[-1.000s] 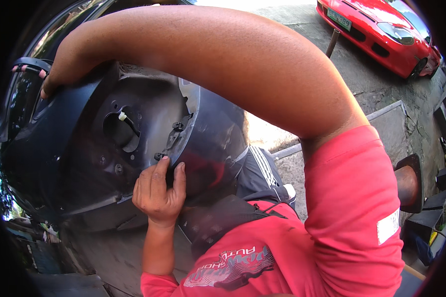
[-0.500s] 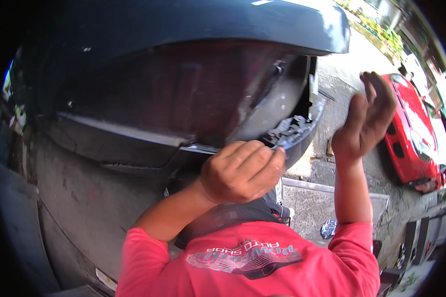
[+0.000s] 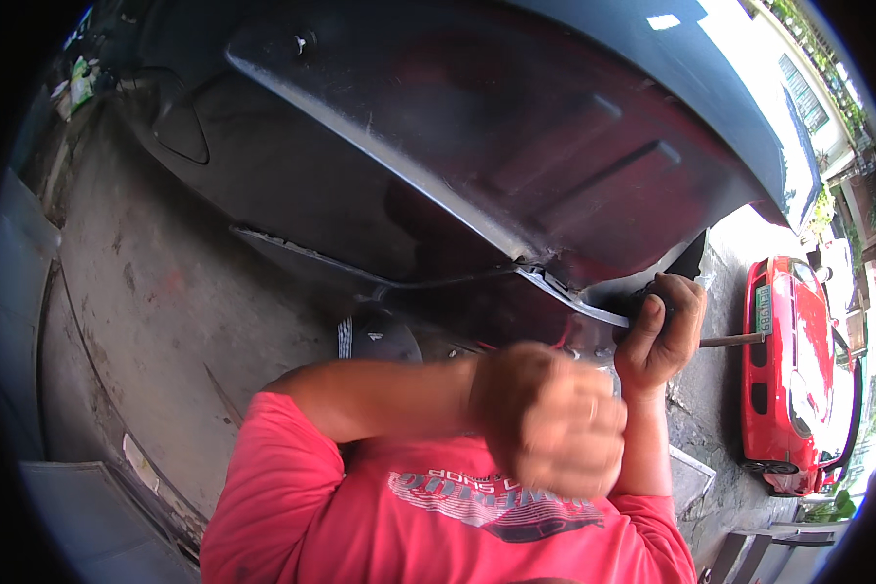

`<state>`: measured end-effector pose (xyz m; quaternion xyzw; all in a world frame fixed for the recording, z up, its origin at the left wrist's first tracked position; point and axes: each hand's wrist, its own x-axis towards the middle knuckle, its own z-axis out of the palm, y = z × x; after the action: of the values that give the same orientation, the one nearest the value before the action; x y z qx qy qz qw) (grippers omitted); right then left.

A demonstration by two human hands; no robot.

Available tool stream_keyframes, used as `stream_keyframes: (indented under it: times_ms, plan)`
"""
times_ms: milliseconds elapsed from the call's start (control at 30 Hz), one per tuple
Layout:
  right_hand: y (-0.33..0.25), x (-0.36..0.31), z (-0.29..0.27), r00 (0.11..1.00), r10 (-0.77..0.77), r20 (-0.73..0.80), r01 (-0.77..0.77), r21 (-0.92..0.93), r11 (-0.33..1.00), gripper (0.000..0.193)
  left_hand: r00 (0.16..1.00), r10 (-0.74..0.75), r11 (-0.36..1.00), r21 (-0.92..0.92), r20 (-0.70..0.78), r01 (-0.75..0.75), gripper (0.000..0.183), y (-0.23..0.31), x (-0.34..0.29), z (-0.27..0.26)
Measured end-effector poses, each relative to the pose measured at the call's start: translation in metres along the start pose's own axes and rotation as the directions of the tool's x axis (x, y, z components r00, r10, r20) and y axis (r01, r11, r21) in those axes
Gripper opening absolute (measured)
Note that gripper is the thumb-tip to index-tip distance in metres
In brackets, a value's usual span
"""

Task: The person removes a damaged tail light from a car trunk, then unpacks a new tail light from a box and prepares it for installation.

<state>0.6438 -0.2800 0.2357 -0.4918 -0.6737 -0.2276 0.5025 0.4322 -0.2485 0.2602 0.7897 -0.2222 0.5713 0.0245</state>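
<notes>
My right hand (image 3: 660,336) is closed at the end of a pale metal edge (image 3: 579,304) on a dark car body (image 3: 438,107). A thin rod (image 3: 733,341) sticks out sideways from behind its fingers, and most of its length is hidden. My left hand (image 3: 553,423) is in front of my chest, below and left of the right one. Its fingers are curled in and smeared by motion; whatever they may hold is hidden. Reddish patches show on the body panel, with a gap opening beside the right hand.
A red car (image 3: 798,360) is parked on the right. Concrete floor (image 3: 165,282) lies to the left, with a grey panel (image 3: 97,516) at lower left. Near my body, a rounded dark object (image 3: 384,336) is below the car's lower edge.
My raised, open right hand has come down and closed at the metal edge, where the rod now shows. The left hand has moved right and down from the car, and the view has turned.
</notes>
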Motion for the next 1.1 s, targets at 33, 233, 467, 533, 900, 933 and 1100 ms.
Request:
stream_keyframes:
  times_ms: [33,233,467,533,900,933,1100]
  plan:
    - [-0.001,0.001,-0.002,1.0,0.003,0.0,-0.003,-0.007,1.0,0.021,0.999,0.016,0.999,0.029,0.031,-0.017,0.015,-0.028,-0.009,-0.002]
    - [-0.005,-0.003,-0.006,0.996,0.087,-0.021,-0.086,0.048,0.995,0.017,0.99,-0.132,0.99,-0.045,-0.043,0.13,0.021,-0.043,-0.014,-0.003]
    - [-0.003,-0.012,-0.006,1.0,0.002,-0.015,-0.002,-0.042,0.999,0.022,0.997,-0.055,0.998,0.006,-0.061,0.056,0.019,-0.04,-0.018,0.001]
    - [-0.002,-0.014,-0.002,1.0,-0.001,-0.006,0.001,-0.05,0.999,0.026,0.999,-0.001,0.996,0.085,-0.054,0.005,0.018,-0.029,-0.017,-0.002]
    - [-0.023,-0.015,-0.005,0.995,0.01,-0.096,-0.005,0.054,0.999,0.033,0.985,0.057,0.991,0.129,-0.161,-0.036,0.021,-0.046,-0.034,-0.007]
    - [-0.032,-0.012,-0.011,0.994,-0.088,-0.063,0.092,0.057,0.994,0.032,0.985,0.059,0.989,0.144,-0.161,-0.036,0.021,-0.046,-0.035,-0.008]
    - [-0.072,-0.01,-0.013,0.97,-0.189,0.156,0.099,0.456,0.885,0.029,0.976,0.011,0.992,0.125,-0.216,0.017,0.026,-0.038,-0.041,-0.014]
